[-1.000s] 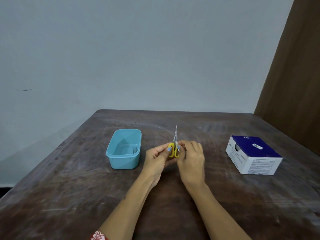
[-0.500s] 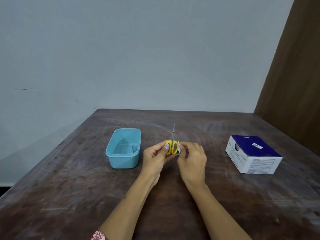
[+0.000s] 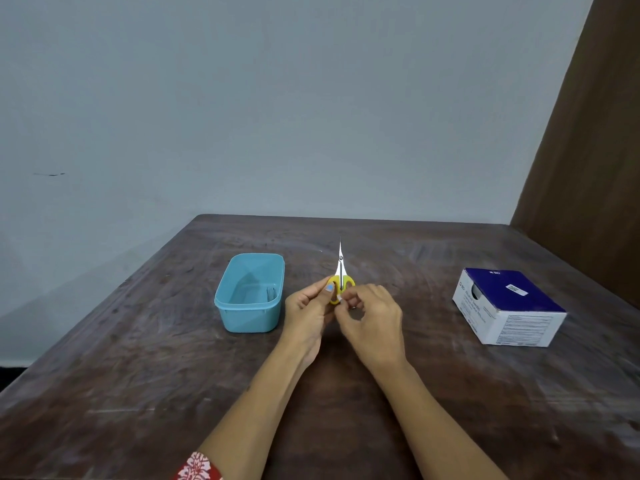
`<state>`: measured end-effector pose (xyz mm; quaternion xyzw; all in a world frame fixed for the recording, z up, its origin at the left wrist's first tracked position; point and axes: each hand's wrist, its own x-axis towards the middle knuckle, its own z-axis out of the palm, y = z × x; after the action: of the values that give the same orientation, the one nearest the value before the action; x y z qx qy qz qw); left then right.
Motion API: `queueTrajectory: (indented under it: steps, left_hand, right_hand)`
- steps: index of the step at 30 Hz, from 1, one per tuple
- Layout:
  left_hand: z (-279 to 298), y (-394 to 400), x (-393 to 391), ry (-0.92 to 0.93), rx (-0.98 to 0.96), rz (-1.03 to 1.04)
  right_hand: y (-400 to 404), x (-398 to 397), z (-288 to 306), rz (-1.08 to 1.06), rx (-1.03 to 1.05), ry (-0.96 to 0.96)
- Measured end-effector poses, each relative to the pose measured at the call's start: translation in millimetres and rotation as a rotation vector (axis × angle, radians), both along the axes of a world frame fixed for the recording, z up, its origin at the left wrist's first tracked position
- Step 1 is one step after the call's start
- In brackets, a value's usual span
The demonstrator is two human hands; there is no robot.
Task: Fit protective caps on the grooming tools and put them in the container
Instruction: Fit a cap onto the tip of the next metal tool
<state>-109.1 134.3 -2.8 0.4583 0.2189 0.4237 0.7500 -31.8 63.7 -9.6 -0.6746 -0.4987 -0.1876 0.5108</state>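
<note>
the small scissors [image 3: 341, 271] with yellow finger loops stand upright above the middle of the tabletop [image 3: 450, 393], pointed tip up and bare, so the capping of this tool looks not yet done. the blue plastic container [image 3: 250, 292] sits just left of the hands, open-topped; something small and pale lies against its right inner wall, perhaps a tool already put in, but it is too faint to name. judged from this, at least this pair is left to cap and drop in, and the container is close enough for a short move to the left.

the left hand [image 3: 308, 308] comes in from the near left, forearm angled toward the centre, its grip pinching the left yellow loop between thumb and fingers, the painted thumbnail facing the camera. the right hand [image 3: 372, 318] meets it from the right, fingers curled, its fingertips pinching a small whitish piece right at the lower loops; that piece may be the protective cap [image 3: 339, 298], though it is too small to be sure. both wrists hover just over the wood, hands touching or nearly so.

a white and dark blue cardboard box [image 3: 509, 306] lies well apart on the right side of the tabletop.
</note>
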Motion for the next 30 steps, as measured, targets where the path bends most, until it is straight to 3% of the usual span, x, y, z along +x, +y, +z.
queueTrajectory:
  steps: [5,12,18,24,30]
  left_hand:
    - [1.4,-2.7,0.4,-0.008,-0.018,-0.098]
    - [3.3,-0.3,-1.8,-0.008,-0.025,-0.016]
    - [1.1,-7.0,0.7,0.025,0.015,-0.116]
    - [4.1,-3.0,-1.4,0.02,-0.003,-0.055]
    - [1.0,-12.6,-0.1,0.147,0.123,-0.249]
  right_hand:
    - [2.4,4.2,-0.1,-0.075,0.084,-0.054]
    - [2.2,-0.9,-1.7,-0.015,-0.044,-0.086]
    - [0.7,3.3,0.3,-0.071,0.081,-0.046]
    - [0.5,-0.4,-1.1,-0.025,-0.009,-0.049]
    - [-0.3,7.4,2.2,-0.164,0.169,0.043]
